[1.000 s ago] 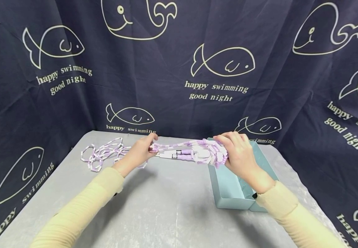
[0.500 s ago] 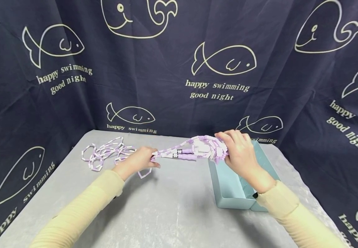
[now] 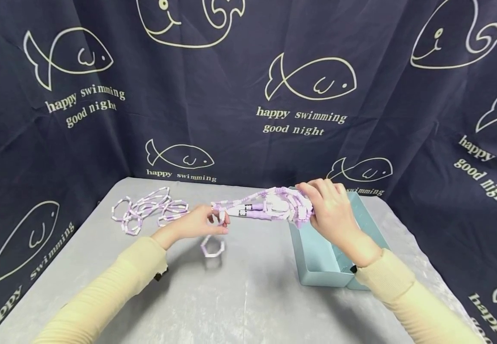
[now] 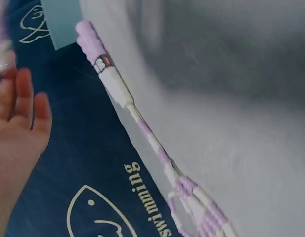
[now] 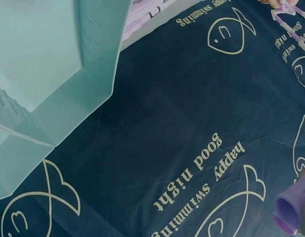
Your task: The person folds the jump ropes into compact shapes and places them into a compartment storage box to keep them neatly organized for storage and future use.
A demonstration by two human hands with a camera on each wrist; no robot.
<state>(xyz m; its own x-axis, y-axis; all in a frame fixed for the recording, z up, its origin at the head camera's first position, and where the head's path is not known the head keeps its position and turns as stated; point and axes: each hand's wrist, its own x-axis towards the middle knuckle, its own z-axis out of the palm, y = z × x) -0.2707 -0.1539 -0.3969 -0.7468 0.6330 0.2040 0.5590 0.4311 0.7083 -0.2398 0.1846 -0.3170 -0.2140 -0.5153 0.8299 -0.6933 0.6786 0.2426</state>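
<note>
My right hand (image 3: 334, 220) grips a gathered bundle of a purple-and-white beaded jump rope (image 3: 293, 210), held above the blue-green box. From the bundle, strands stretch left to my left hand (image 3: 190, 223), whose thumb and fingers are curled round the rope's far end. A small beaded loop (image 3: 212, 246) dangles below that hand. Two handles with black labels show between the hands. In the left wrist view, a purple-and-white jump rope handle (image 4: 110, 74) lies on the table, joined to beaded cord. An open purple handle end (image 5: 290, 207) shows at the right wrist view's lower right.
More beaded rope (image 3: 145, 210) lies in tangled loops at the table's back left. A blue-green divided box (image 3: 323, 278) stands on the grey table (image 3: 240, 296) under my right hand. A dark blue curtain (image 3: 231, 110) with fish drawings surrounds the table.
My left hand has shifted slightly right and its fingers have turned around the rope end. The small loop now hangs free below it. The right hand holds nearly still with the bundle.
</note>
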